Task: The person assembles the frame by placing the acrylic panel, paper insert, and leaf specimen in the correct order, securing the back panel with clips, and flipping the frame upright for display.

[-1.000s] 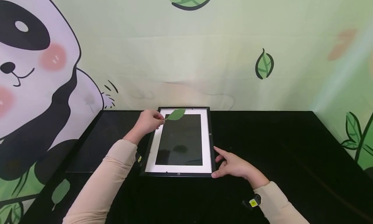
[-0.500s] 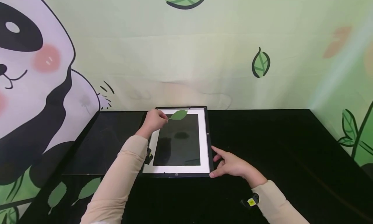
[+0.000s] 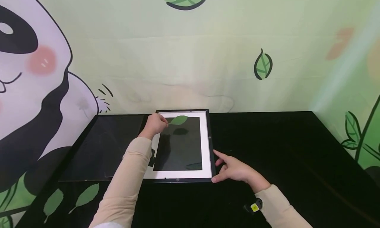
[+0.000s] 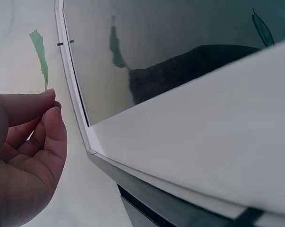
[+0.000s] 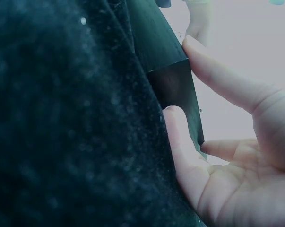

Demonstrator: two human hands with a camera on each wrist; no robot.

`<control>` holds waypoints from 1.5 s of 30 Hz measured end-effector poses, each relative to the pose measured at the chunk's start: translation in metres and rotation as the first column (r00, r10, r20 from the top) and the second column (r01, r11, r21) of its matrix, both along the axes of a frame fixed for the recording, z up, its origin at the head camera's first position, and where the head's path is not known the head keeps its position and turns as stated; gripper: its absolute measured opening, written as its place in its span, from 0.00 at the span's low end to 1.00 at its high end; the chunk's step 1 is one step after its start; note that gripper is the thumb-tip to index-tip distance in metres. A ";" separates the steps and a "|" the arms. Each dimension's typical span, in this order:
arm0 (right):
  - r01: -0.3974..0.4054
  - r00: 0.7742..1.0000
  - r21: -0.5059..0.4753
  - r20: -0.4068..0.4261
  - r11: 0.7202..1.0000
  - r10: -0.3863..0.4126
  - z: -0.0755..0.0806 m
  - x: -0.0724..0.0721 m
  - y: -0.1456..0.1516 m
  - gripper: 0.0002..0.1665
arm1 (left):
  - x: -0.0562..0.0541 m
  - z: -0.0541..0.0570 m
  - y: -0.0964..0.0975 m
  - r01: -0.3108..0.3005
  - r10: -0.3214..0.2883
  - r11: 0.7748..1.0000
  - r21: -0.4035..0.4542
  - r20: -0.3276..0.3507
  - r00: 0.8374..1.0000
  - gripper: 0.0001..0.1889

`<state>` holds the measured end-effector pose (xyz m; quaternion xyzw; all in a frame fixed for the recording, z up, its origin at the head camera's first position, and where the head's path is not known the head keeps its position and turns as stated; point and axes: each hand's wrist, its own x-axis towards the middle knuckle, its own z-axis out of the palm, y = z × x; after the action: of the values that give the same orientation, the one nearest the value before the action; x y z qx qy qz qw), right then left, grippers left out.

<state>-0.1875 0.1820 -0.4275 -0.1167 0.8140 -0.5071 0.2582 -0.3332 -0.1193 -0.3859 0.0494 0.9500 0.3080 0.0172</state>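
In the head view my left hand (image 3: 155,124) pinches a green leaf (image 3: 179,120) by its stem, over the far left part of a picture frame (image 3: 209,145). The left wrist view shows the leaf (image 4: 40,54) upright between thumb and fingertips, with its reflection on the dark glass pane. Black on its rim, the frame lies flat with a white mat (image 3: 205,135) around the pane. My right hand (image 3: 237,170) rests against the frame's near right corner, index finger along the right side and thumb at the corner. Close up, its fingers (image 5: 177,132) touch the black side.
Two more green leaves, one leaf (image 3: 53,202) and another leaf (image 3: 86,195), lie at the left on the black table (image 3: 282,148). A flat dark panel (image 3: 98,152) lies left of the frame. Behind stands a printed backdrop (image 3: 207,56) with a panda and leaves.
My left hand has moved rightward over the frame with the leaf, and the leaf now sits slightly lower. The left sleeve has uncovered a second leaf. My right hand stays at the corner.
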 end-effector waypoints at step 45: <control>0.020 1.000 0.038 -0.006 0.999 -0.020 -0.004 -0.003 0.000 0.62 | -0.020 -0.023 0.003 0.027 -0.031 0.999 0.037 0.106 0.994 0.08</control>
<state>-0.1900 0.1825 -0.4314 -0.1050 0.8253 -0.4937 0.2532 -0.3527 -0.1167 -0.4087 0.0470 0.9413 0.3265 0.0712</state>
